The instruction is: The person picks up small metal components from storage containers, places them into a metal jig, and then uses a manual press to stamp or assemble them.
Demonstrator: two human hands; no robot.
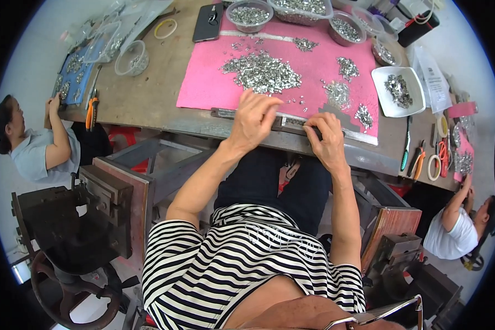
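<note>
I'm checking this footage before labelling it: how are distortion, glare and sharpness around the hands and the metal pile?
Head view: fisheye distortion bows the workbench, corners go black; head view: bright glints speckle the metal pile; head view: left hand and right hand look well lit, without obvious blur.

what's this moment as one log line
left hand: by metal bar | right hand: by metal bar | metal pieces: heaped on pink mat

Bare bench (pixel 143 96) btw orange-handled pliers (pixel 95 104) & pink mat (pixel 203 82) gives a lane on L; metal-parts heap (pixel 267 72) blocks mat L-ctr, clear tubs (pixel 250 27) crowd back edge, white dish (pixel 406 111) in way on R.
</note>
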